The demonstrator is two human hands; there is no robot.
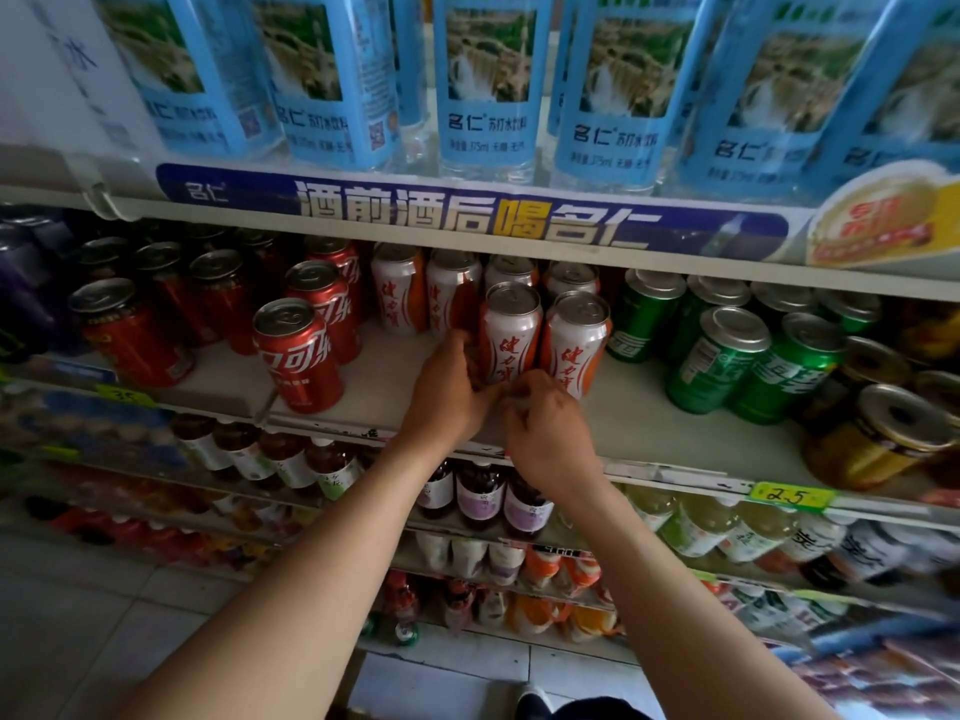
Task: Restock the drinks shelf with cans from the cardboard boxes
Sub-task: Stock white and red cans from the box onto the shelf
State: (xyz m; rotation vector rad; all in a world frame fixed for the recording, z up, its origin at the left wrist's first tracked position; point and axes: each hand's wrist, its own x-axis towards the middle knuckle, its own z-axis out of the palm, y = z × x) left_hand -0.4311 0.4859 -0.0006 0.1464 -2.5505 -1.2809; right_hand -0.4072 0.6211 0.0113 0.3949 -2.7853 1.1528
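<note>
Several white-and-orange cans stand in rows on the middle drinks shelf [639, 407]. Both my hands reach to the front white-and-orange can [511, 330]. My left hand [449, 392] grips its lower left side with fingers curled around it. My right hand [545, 433] has curled fingers at the can's base, between it and the neighbouring white-and-orange can [576, 340]. The can's bottom is hidden behind my hands. No cardboard box is in view.
Red cola cans [298, 350] stand left of my hands and green cans [722, 361] stand right, then yellow cans [878, 439]. Blue-labelled water bottles [488, 80] fill the shelf above. Bottled drinks line the lower shelves. Bare shelf lies in front of the white-and-orange cans.
</note>
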